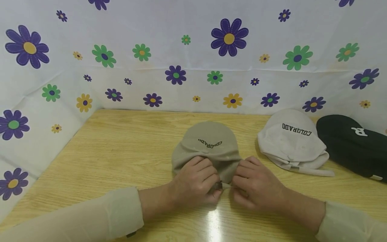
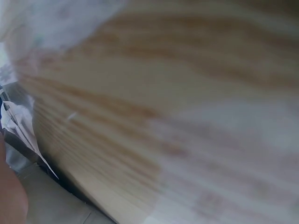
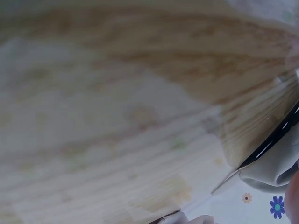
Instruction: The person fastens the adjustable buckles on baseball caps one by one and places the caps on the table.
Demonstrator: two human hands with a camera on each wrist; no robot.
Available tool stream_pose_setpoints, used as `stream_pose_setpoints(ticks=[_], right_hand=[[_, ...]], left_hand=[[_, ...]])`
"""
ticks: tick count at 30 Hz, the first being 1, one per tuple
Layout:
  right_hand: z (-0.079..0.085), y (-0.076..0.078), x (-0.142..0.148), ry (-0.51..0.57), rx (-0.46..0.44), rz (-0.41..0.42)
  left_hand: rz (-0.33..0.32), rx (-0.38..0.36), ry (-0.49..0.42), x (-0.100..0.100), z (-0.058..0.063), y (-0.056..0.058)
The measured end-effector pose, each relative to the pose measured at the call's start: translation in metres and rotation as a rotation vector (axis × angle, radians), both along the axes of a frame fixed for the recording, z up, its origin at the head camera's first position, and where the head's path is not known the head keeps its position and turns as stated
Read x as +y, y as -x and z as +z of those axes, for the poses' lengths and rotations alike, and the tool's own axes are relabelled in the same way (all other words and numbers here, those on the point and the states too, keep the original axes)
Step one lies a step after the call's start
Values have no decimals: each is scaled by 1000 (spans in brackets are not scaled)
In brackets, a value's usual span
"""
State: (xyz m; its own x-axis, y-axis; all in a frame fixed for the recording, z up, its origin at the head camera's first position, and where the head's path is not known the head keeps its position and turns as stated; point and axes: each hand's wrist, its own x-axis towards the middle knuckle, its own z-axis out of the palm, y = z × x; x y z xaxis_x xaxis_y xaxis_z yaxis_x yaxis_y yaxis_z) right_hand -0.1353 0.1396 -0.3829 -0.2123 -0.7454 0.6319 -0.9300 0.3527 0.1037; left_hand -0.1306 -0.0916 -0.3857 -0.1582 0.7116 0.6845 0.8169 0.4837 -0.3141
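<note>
A khaki cap (image 1: 211,132) with dark COLORADO lettering, upside down from here, lies on the table with its back opening toward me. At the left side of that opening my left hand (image 1: 195,181) grips the back edge, fingers curled, beside a small dark buckle (image 1: 218,185). My right hand (image 1: 257,183) pinches the strap (image 1: 226,186) on the other side, its fingers curled at the cap's edge. The strap spans the short gap between both hands. Both wrist views mostly show blurred tabletop, with grey-beige fabric (image 3: 271,163) at the right wrist view's lower right.
To the right sits a pale grey cap (image 1: 291,134) with COLORADO lettering, its strap end sticking out. A black cap (image 1: 341,141) with a white letter R lies beyond it. Behind the wooden table (image 1: 121,141) hangs a white cloth (image 1: 193,20) printed with flowers.
</note>
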Motion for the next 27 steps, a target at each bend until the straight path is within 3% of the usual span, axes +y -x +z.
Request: stream_pose_setpoints(ticks=[5,12,27], right_hand=[[-2,-3,0,-63,-81,-65],[-2,-4,0,-69,-129,-47],[-2,-2,-3,-5,-60,18]], left_hand=[[-8,28,4,-1,-1,2],[-9,42,12,-1,-2,3],[-10,41,10,-1,-2,1]])
